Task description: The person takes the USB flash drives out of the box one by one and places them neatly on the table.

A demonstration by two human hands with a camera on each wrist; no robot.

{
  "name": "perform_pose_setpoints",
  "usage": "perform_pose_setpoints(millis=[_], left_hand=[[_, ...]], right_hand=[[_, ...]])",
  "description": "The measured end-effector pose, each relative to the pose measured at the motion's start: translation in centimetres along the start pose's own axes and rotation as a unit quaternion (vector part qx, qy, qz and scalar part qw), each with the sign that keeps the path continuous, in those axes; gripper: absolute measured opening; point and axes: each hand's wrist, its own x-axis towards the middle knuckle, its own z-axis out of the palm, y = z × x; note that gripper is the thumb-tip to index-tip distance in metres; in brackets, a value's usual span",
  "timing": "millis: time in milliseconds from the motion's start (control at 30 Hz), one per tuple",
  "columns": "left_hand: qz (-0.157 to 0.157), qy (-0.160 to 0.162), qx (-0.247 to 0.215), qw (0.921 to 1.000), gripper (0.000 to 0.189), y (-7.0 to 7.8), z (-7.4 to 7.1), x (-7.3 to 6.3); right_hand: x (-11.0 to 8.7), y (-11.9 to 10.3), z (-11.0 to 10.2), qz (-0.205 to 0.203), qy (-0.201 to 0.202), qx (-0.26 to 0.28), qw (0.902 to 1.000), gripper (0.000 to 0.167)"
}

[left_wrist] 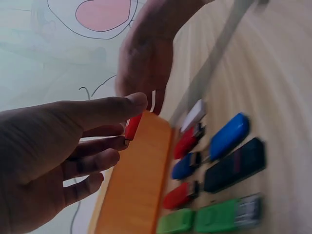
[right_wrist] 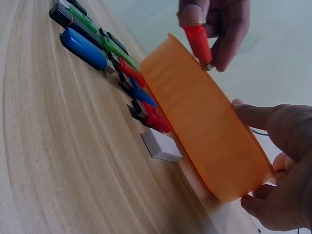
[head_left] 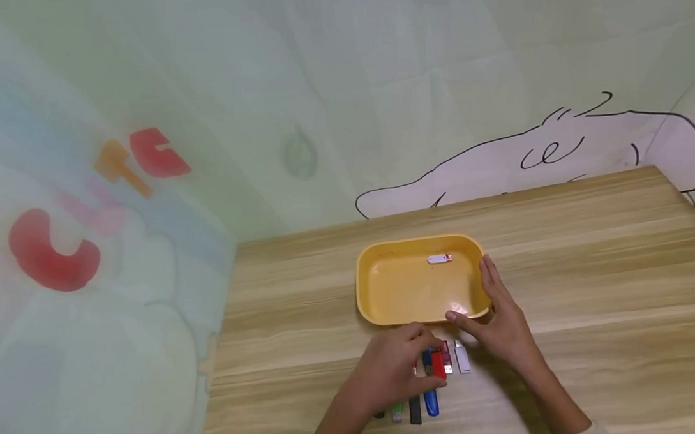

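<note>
My left hand [head_left: 390,365] pinches a red USB flash drive [right_wrist: 198,44] between thumb and fingers, above the table on the near side of the yellow plastic tray [head_left: 402,292]. With the thumb on the near rim and the fingers along the right end, my right hand [head_left: 503,323] grips the tray's corner. Inside the tray lies one white and red USB drive [head_left: 439,259]. In front of it, on the table, is a group of USB drives: a white one [right_wrist: 162,145], a blue one [left_wrist: 229,136], a black one [left_wrist: 235,165], a green one [left_wrist: 226,214] and several others.
The wood-grain table [head_left: 602,272] meets a pale printed cloth [head_left: 378,114] at its back edge. Another cloth with red and orange shapes [head_left: 56,259] hangs along the left side.
</note>
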Motion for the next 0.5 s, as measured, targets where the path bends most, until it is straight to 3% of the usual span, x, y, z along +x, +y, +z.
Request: perform_pose_setpoints(millis=[167, 333, 500], left_hand=[[0.010, 0.015, -0.006, 0.9998, 0.051, 0.3, 1.6, -0.5], [0.008, 0.021, 0.028, 0.9993, 0.051, 0.8, 3.1, -1.1], [0.008, 0.004, 0.025, 0.9996, 0.053, 1.3, 4.2, -1.5]], right_hand=[[0.0, -0.1, -0.1, -0.002, 0.001, -0.001, 1.0000, 0.120], [-0.1, -0.2, -0.2, -0.005, 0.001, 0.004, 1.0000, 0.120], [-0.2, 0.0, 0.0, -0.007, 0.004, 0.004, 1.0000, 0.120]])
